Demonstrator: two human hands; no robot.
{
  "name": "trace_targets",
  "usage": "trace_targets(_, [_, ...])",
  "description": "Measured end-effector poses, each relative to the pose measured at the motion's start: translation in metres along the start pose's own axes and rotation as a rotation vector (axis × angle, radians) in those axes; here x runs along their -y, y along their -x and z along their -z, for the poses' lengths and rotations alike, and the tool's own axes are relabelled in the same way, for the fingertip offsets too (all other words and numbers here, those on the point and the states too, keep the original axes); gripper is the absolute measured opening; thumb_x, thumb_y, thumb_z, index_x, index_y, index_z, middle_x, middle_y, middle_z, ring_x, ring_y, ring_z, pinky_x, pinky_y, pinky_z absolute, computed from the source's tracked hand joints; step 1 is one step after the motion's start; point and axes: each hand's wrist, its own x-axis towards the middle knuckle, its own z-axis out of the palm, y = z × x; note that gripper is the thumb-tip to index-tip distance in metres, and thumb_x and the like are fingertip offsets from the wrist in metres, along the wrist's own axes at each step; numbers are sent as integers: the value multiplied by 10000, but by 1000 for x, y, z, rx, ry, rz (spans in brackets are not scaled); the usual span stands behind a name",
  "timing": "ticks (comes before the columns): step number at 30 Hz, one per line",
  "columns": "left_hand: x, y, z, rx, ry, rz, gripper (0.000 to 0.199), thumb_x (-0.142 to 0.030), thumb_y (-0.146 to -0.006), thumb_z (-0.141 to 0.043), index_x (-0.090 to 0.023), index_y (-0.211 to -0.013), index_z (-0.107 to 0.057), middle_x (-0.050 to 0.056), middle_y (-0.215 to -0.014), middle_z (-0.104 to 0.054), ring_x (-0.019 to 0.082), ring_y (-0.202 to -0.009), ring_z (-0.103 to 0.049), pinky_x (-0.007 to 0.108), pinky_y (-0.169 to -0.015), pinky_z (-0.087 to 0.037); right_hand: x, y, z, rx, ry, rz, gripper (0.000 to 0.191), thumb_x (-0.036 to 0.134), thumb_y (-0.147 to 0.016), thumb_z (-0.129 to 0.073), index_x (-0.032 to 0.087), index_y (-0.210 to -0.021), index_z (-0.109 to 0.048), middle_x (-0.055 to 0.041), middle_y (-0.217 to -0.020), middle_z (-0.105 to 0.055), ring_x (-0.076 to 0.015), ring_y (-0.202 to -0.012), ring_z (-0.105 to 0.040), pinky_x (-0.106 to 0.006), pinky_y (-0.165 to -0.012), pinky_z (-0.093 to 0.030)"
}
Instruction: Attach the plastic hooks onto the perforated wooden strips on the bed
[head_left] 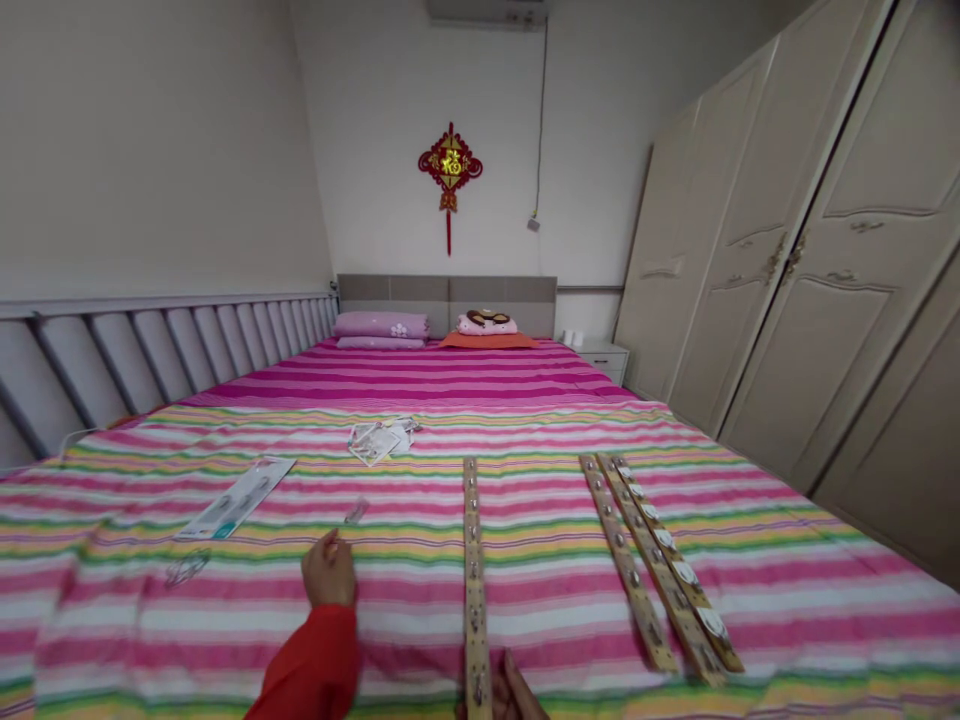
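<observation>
My left hand, in a red sleeve, is over the striped bed cover with its fingers curled in. Whether anything is inside them is hidden. Just beyond its fingertips shows a small clear, shiny piece; whether the hand touches it I cannot tell. At the bottom edge, my right hand grips the near end of a narrow wooden strip that points away from me. Several small metal fittings sit in a row along the strip. Part of the right hand is cut off by the frame.
Several similar wooden strips lie to the right, one bearing white round pieces. On the left are a long flat package and a thin wire-like bundle. Farther back lie white cards or packets. A railing borders the bed.
</observation>
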Motion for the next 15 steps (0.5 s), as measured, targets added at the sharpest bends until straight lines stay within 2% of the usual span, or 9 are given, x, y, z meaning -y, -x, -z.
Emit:
trace_targets(2, [3,34,-2,49,92,-33,381,-368,-662,-478,-142,-926,-633,79,-860,-610,221,-773,-598,367,-768,-513,-1,1,-2,-9,-2,18,593,671,-688,-590,122,-882,-704,-146,-664,-717,-288,-627,-698,-368,-545,-539])
trace_targets(4, [8,66,-5,167,163,-86,371,-409,-690,-469,-157,-908,-633,94,-913,-609,231,-800,-606,362,-744,-525,0,2,-3,-12,6,23,594,671,-696,-585,124,-898,-698,-143,-671,-718,-281,-617,-697,-367,-544,-541])
trace_targets(7, [15,96,-8,284,167,-170,298,-413,-724,-450,-206,-824,-638,87,-898,-618,229,-822,-612,354,-748,-532,0,5,-5,-4,24,25,593,671,-709,-575,125,-910,-693,-136,-667,-716,-271,-602,-695,-365,-538,-542])
trace_targets(10, [19,105,-6,345,138,-259,251,-380,-730,-445,-234,-780,-643,84,-904,-624,233,-889,-610,360,-816,-526,0,9,-7,8,16,58,571,653,-717,-583,123,-900,-689,-131,-666,-715,-255,-587,-689,-346,-521,-536])
trace_targets(15, [24,108,3,403,70,-344,308,-368,-738,-442,-233,-893,-671,104,-997,-626,258,-1024,-583,409,-973,-454,0,15,-13,17,43,118,556,640,-710,-607,114,-871,-683,-103,-624,-699,-192,-477,-644,-240,-401,-458])
